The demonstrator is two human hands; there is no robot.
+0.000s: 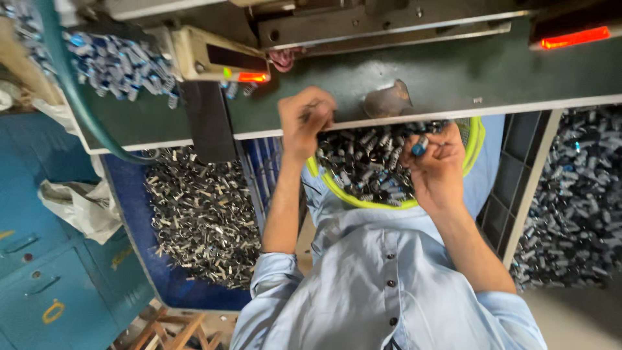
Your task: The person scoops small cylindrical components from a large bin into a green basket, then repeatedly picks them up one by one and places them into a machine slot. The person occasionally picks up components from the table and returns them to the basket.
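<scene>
Left hand (306,118) closed on small dark part, barely visible, at bench (453,78) front edge; right hand (437,170) pinching blue-tipped metal part (420,146) over yellow-rimmed basket (475,139) of like parts on lap; blue tray (123,188) of metal pieces at left.

Bare strip of green bench (453,78) lies open right of the metal lump (387,102); machine rail (389,26) blocks passage beyond.
</scene>
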